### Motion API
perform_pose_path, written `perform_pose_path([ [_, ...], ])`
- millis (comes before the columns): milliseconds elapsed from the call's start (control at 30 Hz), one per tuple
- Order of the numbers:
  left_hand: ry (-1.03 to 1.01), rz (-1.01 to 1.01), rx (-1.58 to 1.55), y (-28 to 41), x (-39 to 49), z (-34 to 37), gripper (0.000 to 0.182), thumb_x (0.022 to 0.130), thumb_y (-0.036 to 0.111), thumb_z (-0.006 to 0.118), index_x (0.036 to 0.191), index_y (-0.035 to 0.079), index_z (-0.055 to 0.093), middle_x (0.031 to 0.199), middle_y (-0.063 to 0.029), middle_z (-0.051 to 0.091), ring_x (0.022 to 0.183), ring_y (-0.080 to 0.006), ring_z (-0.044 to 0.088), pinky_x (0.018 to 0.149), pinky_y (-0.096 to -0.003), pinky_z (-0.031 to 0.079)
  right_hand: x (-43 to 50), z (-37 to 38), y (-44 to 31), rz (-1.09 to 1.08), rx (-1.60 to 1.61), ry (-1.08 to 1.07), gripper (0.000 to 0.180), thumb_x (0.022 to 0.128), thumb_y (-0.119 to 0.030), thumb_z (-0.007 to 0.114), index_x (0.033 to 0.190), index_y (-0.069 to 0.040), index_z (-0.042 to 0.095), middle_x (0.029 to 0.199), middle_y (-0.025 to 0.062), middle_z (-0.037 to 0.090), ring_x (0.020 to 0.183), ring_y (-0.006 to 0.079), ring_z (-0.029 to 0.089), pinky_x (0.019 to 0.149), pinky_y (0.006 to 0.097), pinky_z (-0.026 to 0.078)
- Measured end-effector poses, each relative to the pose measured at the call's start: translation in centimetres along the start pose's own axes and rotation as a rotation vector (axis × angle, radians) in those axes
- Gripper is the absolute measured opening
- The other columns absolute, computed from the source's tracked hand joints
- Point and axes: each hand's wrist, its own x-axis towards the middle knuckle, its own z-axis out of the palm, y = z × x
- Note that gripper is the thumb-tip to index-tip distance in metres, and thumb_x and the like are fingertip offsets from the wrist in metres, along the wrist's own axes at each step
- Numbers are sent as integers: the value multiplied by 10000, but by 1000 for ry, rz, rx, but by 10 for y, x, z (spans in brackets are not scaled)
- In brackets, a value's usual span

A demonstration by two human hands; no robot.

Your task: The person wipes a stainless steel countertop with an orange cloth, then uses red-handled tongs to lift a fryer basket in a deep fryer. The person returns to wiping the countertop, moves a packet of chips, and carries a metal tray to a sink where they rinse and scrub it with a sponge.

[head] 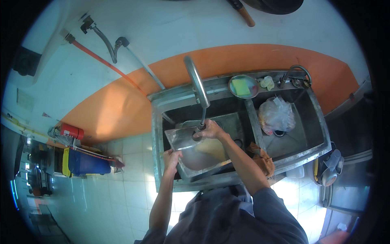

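My left hand (172,161) grips the left rim of a rectangular stainless steel pan (187,152), tilted in the left basin of the sink (243,122). In my right hand (211,130) is the dark spray head (197,136) of a pull-out faucet (196,80), pointed into the pan. Its hose runs up to the spout. A pale yellowish patch shows on the pan's inside; whether it is water, residue or a reflection I cannot tell. My right forearm hides part of the pan's right side.
A bowl (255,95) holding a green sponge (240,87) sits on the back ledge. The right basin contains a tied plastic bag (277,116). A brown cloth (262,160) hangs over the front edge near the divider. A second faucet (297,67) stands behind at right.
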Motion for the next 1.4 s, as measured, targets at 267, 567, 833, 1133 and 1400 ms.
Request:
perform_pose_path([
  [267,173,491,357,29,-28,9,48,704,37,623,680,-2,609,474,-39,474,424,-118,433,449,-317,362,-33,-25,10,169,-5,-287,592,606,-387,855,932,63,649,759,126,673,632,181,660,551,300,579],
  [567,389,921,547,39,-45,-30,283,720,-30,619,567,46,392,457,-50,364,403,-102,359,393,-311,305,-32,-8,21,180,67,-107,551,647,-389,837,1007,-10,662,814,112,690,718,186,678,651,296,562],
  [833,548,1291,691,44,-50,-72,299,690,-88,585,544,58,368,480,-77,415,367,-222,420,383,-341,343,-25,-8,26,125,-106,155,513,652,-352,803,1034,-35,672,945,131,708,926,282,673,851,383,513],
  [1133,746,1430,885,81,-58,-111,258,717,-80,593,549,24,426,496,-124,458,403,-296,473,419,-395,366,-10,-14,32,85,-240,289,479,665,-381,795,980,-59,632,893,134,693,880,316,667,789,407,516],
  [1400,788,1456,963,89,-59,-120,264,717,-76,606,551,22,426,504,-127,461,407,-299,473,417,-397,353,-1,-23,35,61,-313,346,498,684,-376,779,1028,-62,602,898,140,684,913,330,655,797,420,511],
])
